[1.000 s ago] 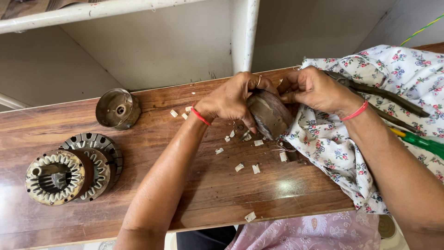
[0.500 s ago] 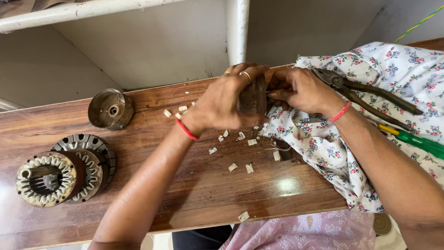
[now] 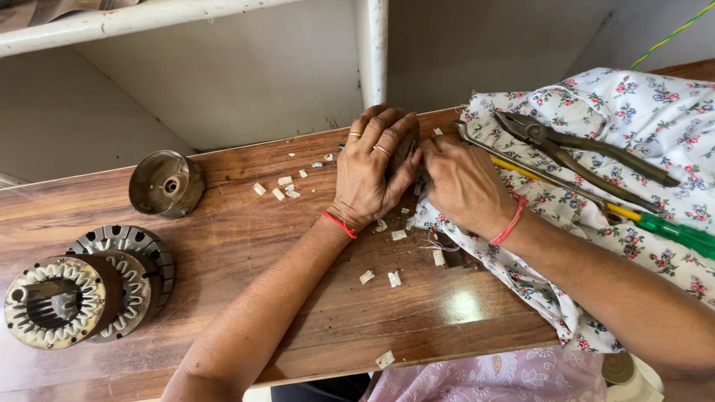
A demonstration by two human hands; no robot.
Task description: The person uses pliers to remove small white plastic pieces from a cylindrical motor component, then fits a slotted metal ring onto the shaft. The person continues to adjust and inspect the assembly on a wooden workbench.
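Two ribbed motor cores (image 3: 86, 286) and a metal cup (image 3: 165, 183) lie well apart at the bench's left end; the left hand (image 3: 372, 173) wraps its fingers over a dark round metal part (image 3: 404, 149) (mostly hidden), standing on edge, and the right hand (image 3: 462, 186) closes fingertips against its right side, beside the pliers (image 3: 581, 149) on floral cloth (image 3: 633, 119)

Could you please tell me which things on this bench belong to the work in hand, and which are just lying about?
In hand:
left hand
right hand
dark round metal part, gripped between both

Lying about:
pliers
green-handled screwdriver
floral cloth
metal cup
two stator cores
white scraps
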